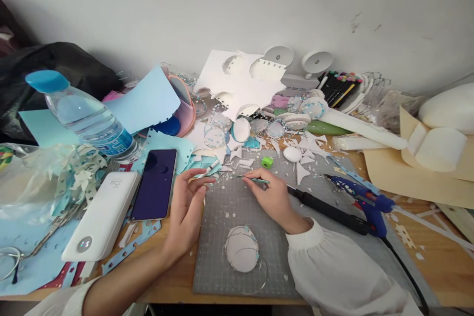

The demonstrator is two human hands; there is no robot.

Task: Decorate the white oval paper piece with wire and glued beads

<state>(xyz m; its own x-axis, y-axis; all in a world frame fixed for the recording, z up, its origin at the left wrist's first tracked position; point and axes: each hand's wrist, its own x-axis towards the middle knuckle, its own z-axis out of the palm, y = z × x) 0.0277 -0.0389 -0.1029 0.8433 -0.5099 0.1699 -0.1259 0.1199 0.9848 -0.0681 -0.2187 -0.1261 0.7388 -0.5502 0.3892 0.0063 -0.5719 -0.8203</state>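
Note:
My right hand (272, 197) pinches slim tweezers (259, 179), their tips pointing left over small paper bits on the grey cutting mat (222, 237). My left hand (187, 207) is raised at the mat's left edge, fingers bent and apart; a small white strip (212, 167) shows by its fingertips, but I cannot tell whether it touches them. Below both hands lies a round white paper disc (242, 249), with thin wire and small blue pieces around its rim. Beyond the tweezers sit a small green block (267, 162) and an oval white piece (292, 154).
A blue glue gun (365, 200) and a black-handled tool (329, 212) lie right of my hand, with a cord. Left are a phone (154, 185), a white power bank (101, 215) and a water bottle (89, 118). Decorated discs and paper scraps crowd the back.

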